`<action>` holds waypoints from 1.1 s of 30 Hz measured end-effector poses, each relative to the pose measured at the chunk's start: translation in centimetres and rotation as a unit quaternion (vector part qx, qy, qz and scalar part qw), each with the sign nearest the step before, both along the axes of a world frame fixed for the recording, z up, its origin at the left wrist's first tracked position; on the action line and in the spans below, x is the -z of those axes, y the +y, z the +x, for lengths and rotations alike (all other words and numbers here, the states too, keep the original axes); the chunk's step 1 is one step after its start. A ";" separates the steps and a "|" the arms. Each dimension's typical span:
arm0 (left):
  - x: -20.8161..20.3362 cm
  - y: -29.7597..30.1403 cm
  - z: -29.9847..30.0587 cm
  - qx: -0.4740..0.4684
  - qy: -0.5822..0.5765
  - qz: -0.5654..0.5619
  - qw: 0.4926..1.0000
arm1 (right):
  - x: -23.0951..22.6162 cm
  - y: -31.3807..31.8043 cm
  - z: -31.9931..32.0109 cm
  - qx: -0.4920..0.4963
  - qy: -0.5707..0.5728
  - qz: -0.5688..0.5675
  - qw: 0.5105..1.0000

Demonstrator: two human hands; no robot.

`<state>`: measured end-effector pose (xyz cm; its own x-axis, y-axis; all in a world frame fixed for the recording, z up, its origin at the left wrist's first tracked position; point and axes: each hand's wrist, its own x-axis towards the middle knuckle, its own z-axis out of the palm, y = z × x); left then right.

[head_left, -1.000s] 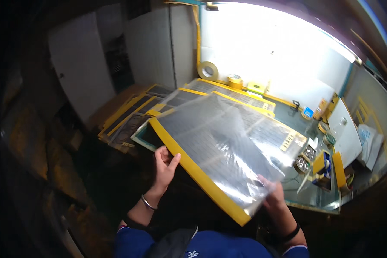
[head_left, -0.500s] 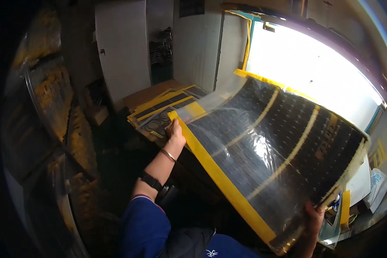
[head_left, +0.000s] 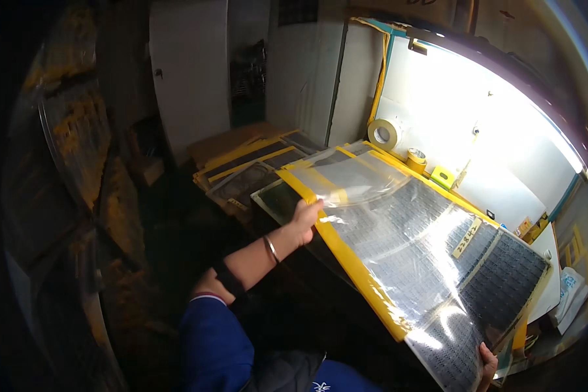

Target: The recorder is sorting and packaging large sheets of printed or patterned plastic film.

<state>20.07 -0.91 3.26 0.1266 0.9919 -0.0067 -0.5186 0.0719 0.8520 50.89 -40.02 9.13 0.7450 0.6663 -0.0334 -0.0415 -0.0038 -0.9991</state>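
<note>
A large flexible sheet of clear plastic over dark patterned panels [head_left: 398, 242], with a wide yellow tape border [head_left: 362, 281], slopes across the worktable. My left hand [head_left: 307, 219] is closed on its taped left edge, thumb on top. At the near right corner, my right hand [head_left: 488, 364] grips the edge with fingertips showing; the rest of it is cut off or hidden under the sheet. A small pale label [head_left: 467, 238] sits on the right part of the sheet. Beneath its far left corner, part of a dark flat panel [head_left: 277, 201] shows.
Behind the sheet stand a wide tape roll [head_left: 383, 134], a smaller yellow roll [head_left: 416, 159] and a bright yellow-green box [head_left: 443, 176], before a brightly lit white wall. More yellow-edged sheets [head_left: 248, 163] lie stacked at the far left. Hanging sheets [head_left: 78, 150] line the left side.
The sheet has come down from a raised, curved tilt to lie flatter, uncovering the tape rolls behind. My left hand has moved right and lower; my right hand has dropped lower.
</note>
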 end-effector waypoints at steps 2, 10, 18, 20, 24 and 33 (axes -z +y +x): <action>0.2 4.0 -0.6 -0.096 0.043 -0.028 0.994 | -0.5 -0.7 0.2 0.020 -0.004 0.003 1.000; 0.7 14.6 -7.8 -0.295 -0.024 -0.009 0.955 | -1.5 -6.2 2.0 0.150 -0.013 0.025 0.988; 3.6 11.0 -2.4 -0.030 0.057 -0.036 0.997 | -2.6 -13.7 3.6 0.295 -0.005 0.076 0.953; 3.5 8.0 -0.1 0.002 0.061 -0.039 0.997 | -1.8 -14.8 4.2 0.305 0.012 0.087 0.948; 3.2 4.6 3.7 0.030 0.036 -0.052 0.998 | 0.8 -14.9 5.3 0.287 0.075 0.118 0.948; 0.0 3.6 6.5 0.373 0.072 -0.154 0.912 | 4.6 -10.7 5.9 0.195 0.225 0.123 0.947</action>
